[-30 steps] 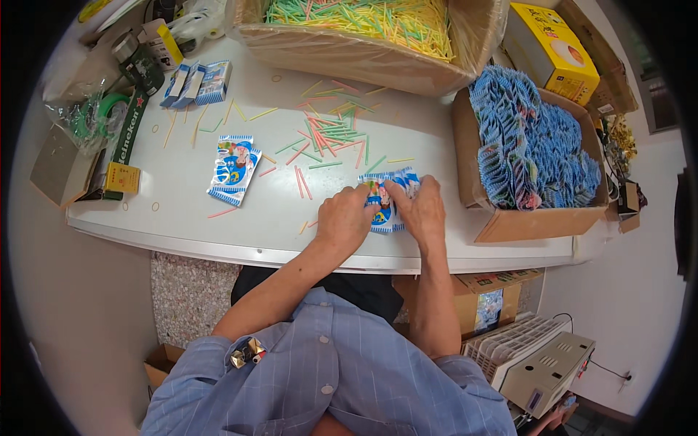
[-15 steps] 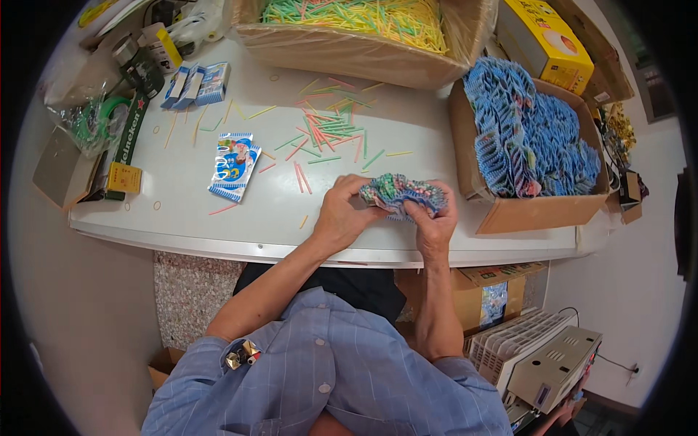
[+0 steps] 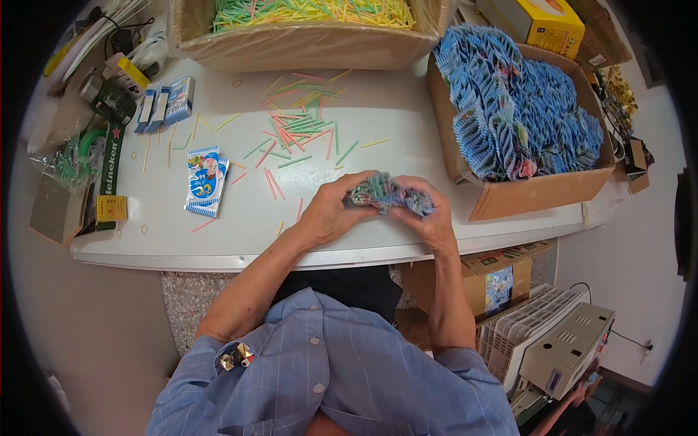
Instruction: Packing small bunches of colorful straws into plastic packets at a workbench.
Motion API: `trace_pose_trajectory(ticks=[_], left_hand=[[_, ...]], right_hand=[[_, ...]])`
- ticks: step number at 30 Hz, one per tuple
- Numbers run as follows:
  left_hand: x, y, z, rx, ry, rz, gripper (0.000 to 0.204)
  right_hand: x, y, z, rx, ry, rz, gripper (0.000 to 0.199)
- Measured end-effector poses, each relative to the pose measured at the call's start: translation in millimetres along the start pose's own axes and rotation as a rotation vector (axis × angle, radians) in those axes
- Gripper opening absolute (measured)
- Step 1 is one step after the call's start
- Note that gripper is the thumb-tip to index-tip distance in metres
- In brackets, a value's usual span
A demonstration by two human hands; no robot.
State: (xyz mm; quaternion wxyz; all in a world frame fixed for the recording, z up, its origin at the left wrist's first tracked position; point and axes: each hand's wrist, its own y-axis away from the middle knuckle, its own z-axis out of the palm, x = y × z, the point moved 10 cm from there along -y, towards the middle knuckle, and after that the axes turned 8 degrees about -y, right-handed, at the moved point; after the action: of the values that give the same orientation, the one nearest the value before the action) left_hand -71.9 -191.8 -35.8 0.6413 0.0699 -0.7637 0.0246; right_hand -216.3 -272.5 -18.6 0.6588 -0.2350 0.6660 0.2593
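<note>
A bunch of small blue, green and pink packets with serrated edges [image 3: 378, 192] is gripped between my two hands above the front part of the table. My left hand [image 3: 329, 212] closes on its left end, thumb at the near side. At the right end, my right hand [image 3: 432, 219] curls its fingers over the far side with the thumb in front. Motion blurs the bunch, and the fingers partly cover it. Further left on the white table [image 3: 247, 156] lie blue-and-white printed packets [image 3: 204, 182], overlapping. Short pink, green and yellow plastic sticks [image 3: 298, 129] lie scattered beyond my hands.
A plastic-lined carton [image 3: 305, 47] full of coloured sticks stands at the back. To the right, a cardboard box [image 3: 534, 195] is heaped with blue packets [image 3: 527, 109]. Small blue boxes [image 3: 166, 102], a dark bottle [image 3: 109, 102] and a green tape roll [image 3: 91, 149] sit at left.
The view has shifted, so the table things appear further left. Between my hands the bunch has turned and become more compact, and my right thumb has moved inward. Both hands keep their hold.
</note>
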Motion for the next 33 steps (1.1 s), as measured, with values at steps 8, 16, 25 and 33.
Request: trace_pose_trajectory(ticks=[8,16,25,33], left_hand=[[90,14,-1,0.037,-0.386,0.516,0.055],[22,-13,5,-0.052,-0.244,0.246,0.078],[31,-16,9,-0.012,-0.332,0.214,0.067],[19,-31,16,-0.118,-0.342,0.211,0.065]], right_hand=[[-67,13,-3,-0.209,-0.006,-0.454,0.047],[2,-3,-11,-0.095,0.047,-0.034,0.057],[-16,0,-14,-0.207,0.115,-0.221,0.052],[-32,13,-18,0.011,0.3,-0.176,0.074]])
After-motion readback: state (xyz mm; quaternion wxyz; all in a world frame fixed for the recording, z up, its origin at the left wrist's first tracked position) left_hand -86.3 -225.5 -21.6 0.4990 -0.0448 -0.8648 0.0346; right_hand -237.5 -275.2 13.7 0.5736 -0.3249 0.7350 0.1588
